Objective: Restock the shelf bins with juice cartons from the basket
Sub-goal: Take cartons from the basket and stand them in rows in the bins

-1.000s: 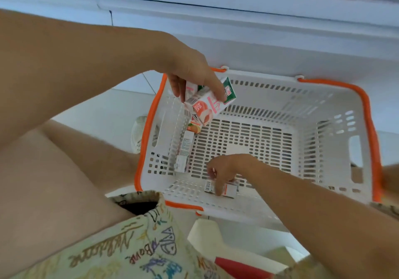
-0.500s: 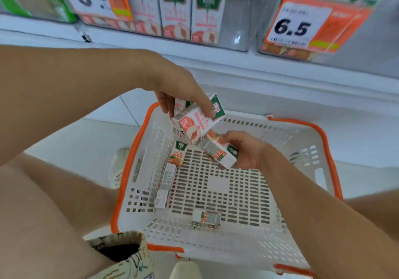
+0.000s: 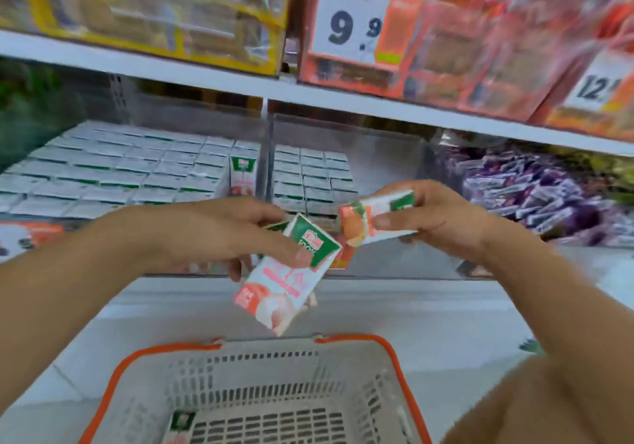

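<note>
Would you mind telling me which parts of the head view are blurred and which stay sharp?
Head view: the upper shelf boxes and purple packets smear with motion blur; the carton in the left hand and the basket stay fairly sharp; light is even, without hard shadows.

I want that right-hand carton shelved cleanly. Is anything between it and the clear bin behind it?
Only the bin's clear front wall below the right hand. Its white juice carton with green end is held above that; open floor beside the stacked cartons.
</note>
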